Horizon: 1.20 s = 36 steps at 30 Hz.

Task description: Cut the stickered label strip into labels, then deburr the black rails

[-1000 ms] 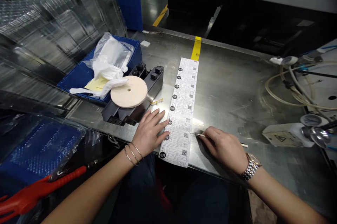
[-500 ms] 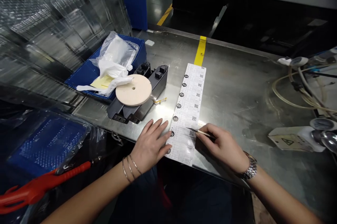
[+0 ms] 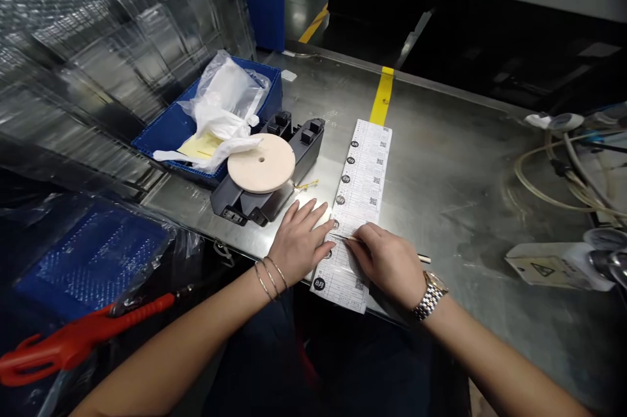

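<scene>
A long white strip of printed label sheets (image 3: pixel 360 191), with round black marks and QR codes, lies lengthwise on the metal table. My left hand (image 3: pixel 300 242) rests flat with fingers spread at its left edge, thumb and index fingertips on the paper. In my right hand (image 3: pixel 389 265) is a thin pointed tool (image 3: pixel 424 259), pinched between thumb and fingers. Its tip lies on the strip close to my left fingertips, and its pale rear end sticks out behind my hand. Whether it is a knife or tweezers I cannot tell.
Left of the strip, a round wooden disc (image 3: pixel 261 163) sits on black plastic fixtures (image 3: pixel 309 142). Behind stands a blue bin (image 3: pixel 274 87) with plastic bags. A red-handled tool (image 3: pixel 83 342) is at lower left. Tubing (image 3: pixel 543 191) and a white bottle (image 3: pixel 551 265) are at the right.
My right hand has moved left across the strip, bringing the tool's tip from the right side to the left edge. My left hand has slid slightly up along the strip.
</scene>
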Tool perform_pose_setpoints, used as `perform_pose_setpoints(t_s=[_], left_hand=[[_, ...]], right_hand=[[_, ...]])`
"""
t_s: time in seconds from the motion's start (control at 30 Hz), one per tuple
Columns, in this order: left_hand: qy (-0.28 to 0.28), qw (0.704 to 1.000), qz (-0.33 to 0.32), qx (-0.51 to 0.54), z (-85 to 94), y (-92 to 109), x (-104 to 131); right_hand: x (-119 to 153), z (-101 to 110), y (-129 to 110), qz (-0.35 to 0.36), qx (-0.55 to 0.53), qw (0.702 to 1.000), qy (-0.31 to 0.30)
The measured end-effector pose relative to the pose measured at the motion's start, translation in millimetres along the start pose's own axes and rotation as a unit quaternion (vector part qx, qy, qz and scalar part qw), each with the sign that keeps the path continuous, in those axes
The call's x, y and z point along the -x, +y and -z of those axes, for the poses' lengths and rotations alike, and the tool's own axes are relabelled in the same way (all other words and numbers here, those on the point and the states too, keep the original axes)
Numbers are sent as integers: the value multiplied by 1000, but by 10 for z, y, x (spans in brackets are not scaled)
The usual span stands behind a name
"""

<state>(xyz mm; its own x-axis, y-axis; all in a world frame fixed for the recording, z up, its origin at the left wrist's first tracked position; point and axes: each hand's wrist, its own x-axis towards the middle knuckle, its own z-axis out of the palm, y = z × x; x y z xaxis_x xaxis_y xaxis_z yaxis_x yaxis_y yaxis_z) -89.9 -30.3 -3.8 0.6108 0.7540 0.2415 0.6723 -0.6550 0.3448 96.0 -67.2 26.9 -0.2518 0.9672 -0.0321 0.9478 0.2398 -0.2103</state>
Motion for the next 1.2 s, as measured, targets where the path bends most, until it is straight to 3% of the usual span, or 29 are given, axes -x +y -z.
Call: perform_pose_setpoints(t_s=[0.43,0.87,1.2], left_hand=[[1,1000,-1,9,-1,-4,18],[26,1000,-9,0,-3,-13,17],[37,999,-16,1,-12,-25,14]], right_hand=[[0,-33,17,34,56,997,28],[343,53,416,39,52,997,36],[458,74,532,26,46,998,31]])
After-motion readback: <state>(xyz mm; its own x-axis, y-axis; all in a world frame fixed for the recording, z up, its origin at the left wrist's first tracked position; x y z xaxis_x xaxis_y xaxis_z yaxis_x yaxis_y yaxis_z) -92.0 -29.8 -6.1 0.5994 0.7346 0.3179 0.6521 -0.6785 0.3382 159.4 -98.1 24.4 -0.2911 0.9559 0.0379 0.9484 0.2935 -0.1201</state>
